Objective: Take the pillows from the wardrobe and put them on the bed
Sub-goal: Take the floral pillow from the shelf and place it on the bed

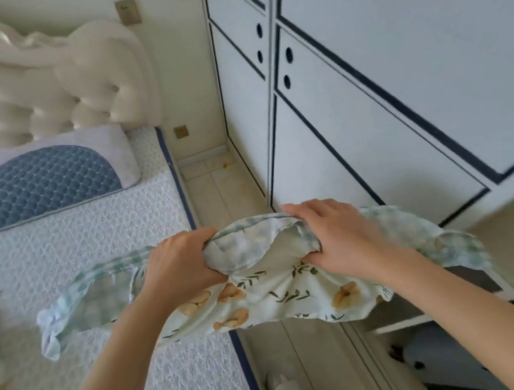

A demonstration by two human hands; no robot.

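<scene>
I hold both hands, left hand (181, 262) and right hand (335, 237), clenched on the floral pillow (280, 292) over the bed (76, 236) edge. Risk: loose cover slips, dropping it floorward.

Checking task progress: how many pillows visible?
2. A blue quilted pillow lies on the bed by the headboard; a floral pillow is gripped in both hands over the bed edge. More may be off-frame.

Single head cam, wide-angle, looked forward and steeply down from standing height. Both forearms filled the near foreground. bed (71, 250) sat at frame left, wardrobe (365, 84) at right, floor strip between. No second view, so no overlap.
</scene>
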